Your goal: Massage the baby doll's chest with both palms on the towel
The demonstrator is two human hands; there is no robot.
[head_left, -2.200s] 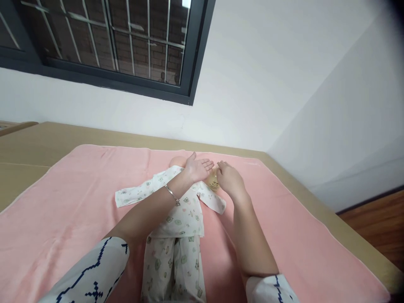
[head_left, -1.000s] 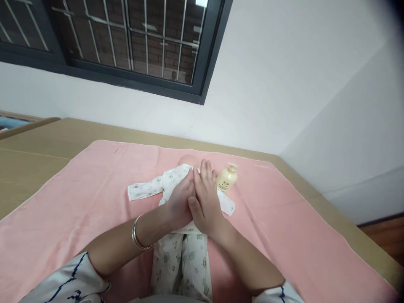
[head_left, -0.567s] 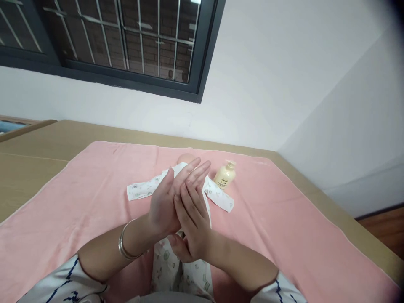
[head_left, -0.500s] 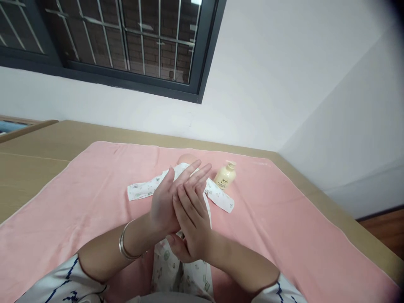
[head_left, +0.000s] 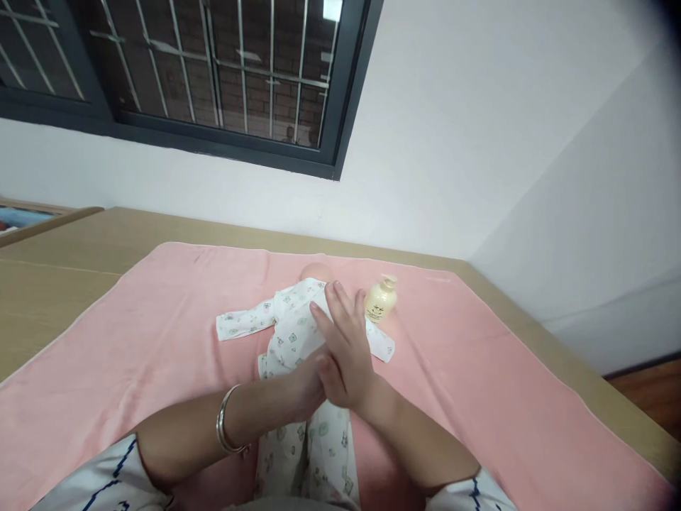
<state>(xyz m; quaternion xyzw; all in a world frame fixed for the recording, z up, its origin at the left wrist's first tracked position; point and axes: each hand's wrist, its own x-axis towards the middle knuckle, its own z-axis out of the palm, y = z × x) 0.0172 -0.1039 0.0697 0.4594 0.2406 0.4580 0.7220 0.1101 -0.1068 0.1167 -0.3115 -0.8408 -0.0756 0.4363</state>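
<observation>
My right hand [head_left: 348, 355] is pressed against my left hand [head_left: 308, 387], its fingers stretched out and pointing away from me. Most of the left hand, fingers included, is hidden behind the right; a silver bangle [head_left: 222, 420] circles that wrist. Below the hands lies what looks like a baby doll, with a bare round head [head_left: 316, 272], a white printed top [head_left: 292, 326] and matching trousers [head_left: 333, 440]. A pale yellow pump bottle [head_left: 381, 298] stands beside the doll's right-hand sleeve [head_left: 381, 344]. Neither hand touches the bottle.
A pink cloth [head_left: 175, 312] with some creases covers much of the wooden surface [head_left: 64, 262]. White wall [head_left: 425, 142] rises behind it, with a dark-framed barred window [head_left: 228, 78] at upper left. Brown wood [head_left: 649, 383] shows at the right edge.
My left hand has turned and drawn back behind the right, so its spread fingers no longer show. My right hand has shifted slightly up and away, uncovering more of the doll's top.
</observation>
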